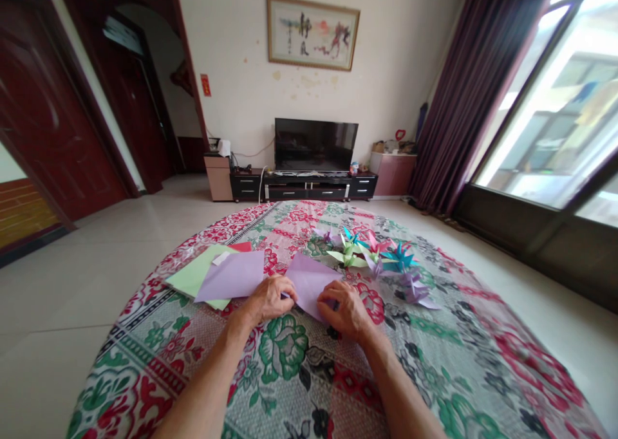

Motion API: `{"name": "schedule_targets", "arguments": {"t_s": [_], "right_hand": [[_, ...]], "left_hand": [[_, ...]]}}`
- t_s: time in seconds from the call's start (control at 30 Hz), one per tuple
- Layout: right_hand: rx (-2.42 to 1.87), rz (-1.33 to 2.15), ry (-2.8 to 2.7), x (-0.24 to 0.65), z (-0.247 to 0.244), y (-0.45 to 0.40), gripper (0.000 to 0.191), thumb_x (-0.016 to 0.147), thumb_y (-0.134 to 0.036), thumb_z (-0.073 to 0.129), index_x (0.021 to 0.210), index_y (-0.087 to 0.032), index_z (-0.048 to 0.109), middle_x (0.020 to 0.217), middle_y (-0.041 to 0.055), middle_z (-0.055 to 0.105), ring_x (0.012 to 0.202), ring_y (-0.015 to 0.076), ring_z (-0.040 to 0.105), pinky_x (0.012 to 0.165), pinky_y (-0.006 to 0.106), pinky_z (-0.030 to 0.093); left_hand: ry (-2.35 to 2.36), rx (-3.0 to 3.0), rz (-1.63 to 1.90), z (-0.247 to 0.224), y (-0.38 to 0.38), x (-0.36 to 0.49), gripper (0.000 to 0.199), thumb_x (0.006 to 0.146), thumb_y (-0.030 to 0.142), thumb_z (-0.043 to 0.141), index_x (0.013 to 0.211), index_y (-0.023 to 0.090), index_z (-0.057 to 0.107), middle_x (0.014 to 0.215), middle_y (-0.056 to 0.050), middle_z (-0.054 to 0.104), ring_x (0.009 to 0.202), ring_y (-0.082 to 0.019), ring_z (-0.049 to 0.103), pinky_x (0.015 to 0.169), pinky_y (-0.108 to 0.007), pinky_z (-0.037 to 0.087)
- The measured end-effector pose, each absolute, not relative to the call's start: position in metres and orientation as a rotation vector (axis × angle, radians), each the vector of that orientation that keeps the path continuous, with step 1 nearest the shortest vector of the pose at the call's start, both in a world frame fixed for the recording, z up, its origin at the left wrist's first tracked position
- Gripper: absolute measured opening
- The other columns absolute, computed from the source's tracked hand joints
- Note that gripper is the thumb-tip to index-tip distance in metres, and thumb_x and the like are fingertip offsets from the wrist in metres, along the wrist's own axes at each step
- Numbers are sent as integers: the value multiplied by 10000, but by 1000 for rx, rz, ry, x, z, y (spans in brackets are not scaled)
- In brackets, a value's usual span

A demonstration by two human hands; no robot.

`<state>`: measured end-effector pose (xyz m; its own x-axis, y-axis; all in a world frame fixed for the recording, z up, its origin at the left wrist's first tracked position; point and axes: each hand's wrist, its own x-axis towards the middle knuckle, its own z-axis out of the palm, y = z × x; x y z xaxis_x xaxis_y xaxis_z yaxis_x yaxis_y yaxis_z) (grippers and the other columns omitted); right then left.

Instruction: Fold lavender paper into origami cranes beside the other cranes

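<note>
1. Both hands lie side by side just below the middle of the frame, pressed down on a lilac sheet of paper [309, 281] that rests flat on the flowered tablecloth [290, 374].
2. The left hand [270, 299] has its fingers curled down onto the sheet's left near edge; the right hand [345, 309] covers the near right corner, fingers bent over the paper. Neither hand lifts the sheet: both pin it, close to each other but not touching.
3. To crease well here, I judge that the fingertips should hold the edges matched while one nail runs along the fold, since the soft cloth gives under pressure.
4. Left of the left hand lies a small pile of loose sheets [217, 275], lilac on top, green beneath, a red corner showing behind; its right corner comes near the left knuckles.
5. Above and right of the sheet stands a cluster of folded paper figures [371, 255] in green, pink, blue and purple, just beyond the far corner of the sheet.
6. The cloth is open toward the bottom of the frame between the forearms, and to the lower right; that looks the safest room for turning the sheet.
7. The table's round edge falls away at lower left and at right, well apart from the hands.
</note>
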<state>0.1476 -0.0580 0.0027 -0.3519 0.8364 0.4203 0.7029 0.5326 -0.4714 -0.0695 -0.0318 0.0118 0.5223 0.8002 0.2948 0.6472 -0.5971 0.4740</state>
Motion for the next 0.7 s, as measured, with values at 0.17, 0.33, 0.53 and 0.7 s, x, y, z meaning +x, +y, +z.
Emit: {"name": "schedule_targets", "arguments": {"t_s": [0.17,0.33,0.53,0.7], "right_hand": [[-1295,258,-2091,156,-4,-52,166,739,-150,530,803,-202,673,894,46,641,857,166,569,819,283,406],[-1340,259,-2006,165,-6,-48,170,744,-154,521,805,-199,673,917,55,644,860,170,581,821,292,426],[-1321,228,-2033,156,-7,-51,155,767,-195,532,776,-225,684,944,44,644,895,176,573,852,313,409],[-1336,222,-2069,153,-9,-51,142,752,-192,550,787,-225,683,937,38,641,892,177,561,854,317,397]], "left_hand": [[1136,2468,615,19,-40,-56,243,685,130,506,756,220,719,763,14,706,728,-132,610,726,-211,450],[1180,2641,582,11,-41,-44,219,706,137,527,786,229,709,775,-21,679,778,-163,582,768,-260,441],[1302,2723,700,4,-38,-40,190,775,172,509,805,210,693,747,-52,626,799,-188,543,740,-292,431],[1221,2625,692,4,-36,-46,199,721,135,541,822,207,696,754,-30,640,783,-169,554,747,-270,431]]}}
